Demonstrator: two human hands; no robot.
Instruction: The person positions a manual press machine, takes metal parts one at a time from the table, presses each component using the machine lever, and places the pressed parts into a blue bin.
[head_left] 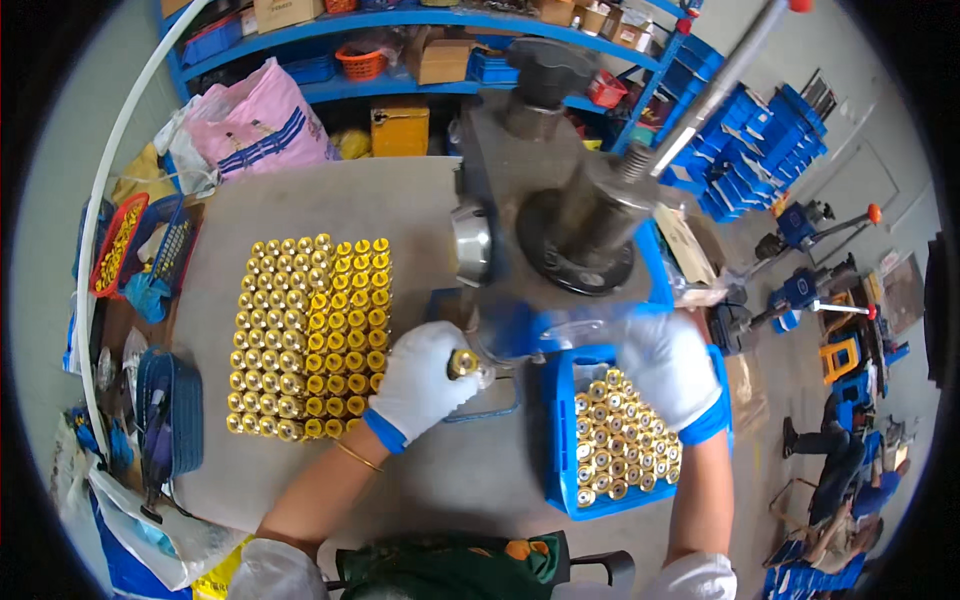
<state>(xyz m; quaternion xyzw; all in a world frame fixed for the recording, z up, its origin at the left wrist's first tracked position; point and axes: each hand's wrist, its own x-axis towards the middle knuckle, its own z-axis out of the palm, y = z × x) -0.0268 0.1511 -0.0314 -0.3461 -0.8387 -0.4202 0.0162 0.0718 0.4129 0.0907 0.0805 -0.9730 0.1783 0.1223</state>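
Note:
My left hand, in a white glove with a blue cuff, is closed round a small brass fitting in front of the hand press. My right hand, gloved the same way, is above the far right part of a blue bin; its fingers are blurred and I cannot make out their shape. Rows of round brass parts with dark centres fill much of the bin. Left of my left hand, a block of upright brass fittings stands on the table, the right-hand rows topped with yellow pieces.
A red basket of yellow pieces and a dark blue basket sit at the left edge. Nearer me is another blue basket. A pink sack lies at the back, before blue shelves. Seated people are far right.

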